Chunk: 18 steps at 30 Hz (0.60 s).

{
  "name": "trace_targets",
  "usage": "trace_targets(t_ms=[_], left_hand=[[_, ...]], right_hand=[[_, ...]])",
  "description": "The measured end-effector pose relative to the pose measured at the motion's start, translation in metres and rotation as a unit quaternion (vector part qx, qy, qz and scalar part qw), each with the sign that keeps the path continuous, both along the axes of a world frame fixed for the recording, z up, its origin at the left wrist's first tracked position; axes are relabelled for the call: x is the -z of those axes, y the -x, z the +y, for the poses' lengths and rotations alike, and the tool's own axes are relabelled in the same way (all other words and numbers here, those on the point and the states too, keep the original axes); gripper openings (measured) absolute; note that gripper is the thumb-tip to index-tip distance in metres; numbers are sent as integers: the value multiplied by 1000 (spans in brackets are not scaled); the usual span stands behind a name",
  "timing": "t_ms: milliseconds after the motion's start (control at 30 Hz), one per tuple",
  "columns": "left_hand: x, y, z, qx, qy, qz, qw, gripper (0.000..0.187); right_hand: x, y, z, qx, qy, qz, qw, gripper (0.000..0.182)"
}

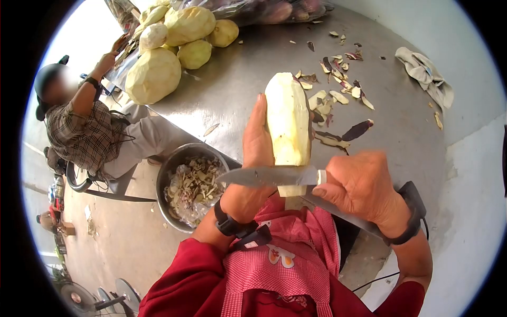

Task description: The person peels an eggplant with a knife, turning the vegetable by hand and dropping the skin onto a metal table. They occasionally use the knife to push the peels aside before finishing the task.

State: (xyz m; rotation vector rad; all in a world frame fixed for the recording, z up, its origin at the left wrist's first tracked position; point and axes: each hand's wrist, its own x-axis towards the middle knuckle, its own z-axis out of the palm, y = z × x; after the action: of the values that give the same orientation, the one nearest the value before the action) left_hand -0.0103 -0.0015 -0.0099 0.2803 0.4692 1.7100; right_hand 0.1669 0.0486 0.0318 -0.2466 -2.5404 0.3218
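Note:
A long, pale, mostly peeled root (288, 121) stands nearly upright in the view, with a strip of dark skin along its right edge. My left hand (257, 142) is wrapped round it from the left and behind, its thumb along the side. My right hand (362, 185) is closed on the light handle of a knife. The knife's wide blade (253, 176) points left and lies across the lower part of the root. Dark and pale peelings (338, 98) are scattered on the metal table (237, 79) beyond the root.
Several peeled roots (153, 75) are piled at the table's far left, beside a plastic bag (264, 11). A metal bowl of peelings (193, 187) stands below the table's left edge. A cloth (425, 76) lies at the right. Another person (87, 127) sits at the left.

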Motion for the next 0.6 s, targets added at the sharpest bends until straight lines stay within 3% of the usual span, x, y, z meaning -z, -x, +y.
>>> trace_targets(t_ms=[67, 200, 400, 467, 600], left_hand=[[2, 1, 2, -9, -15, -34, 999, 53], [0, 0, 1, -2, 14, -42, 999, 54], [5, 0, 1, 1, -10, -23, 1000, 54], [5, -4, 0, -34, -21, 57, 998, 54], [2, -4, -2, -17, -21, 41, 999, 53]], right_hand=[[0, 1, -2, -18, 38, -8, 999, 37], [2, -1, 4, -10, 10, 4, 1000, 36], [4, -1, 8, 34, -2, 0, 999, 36], [4, -2, 10, 60, -8, 7, 998, 35], [2, -2, 10, 66, -29, 4, 997, 35]])
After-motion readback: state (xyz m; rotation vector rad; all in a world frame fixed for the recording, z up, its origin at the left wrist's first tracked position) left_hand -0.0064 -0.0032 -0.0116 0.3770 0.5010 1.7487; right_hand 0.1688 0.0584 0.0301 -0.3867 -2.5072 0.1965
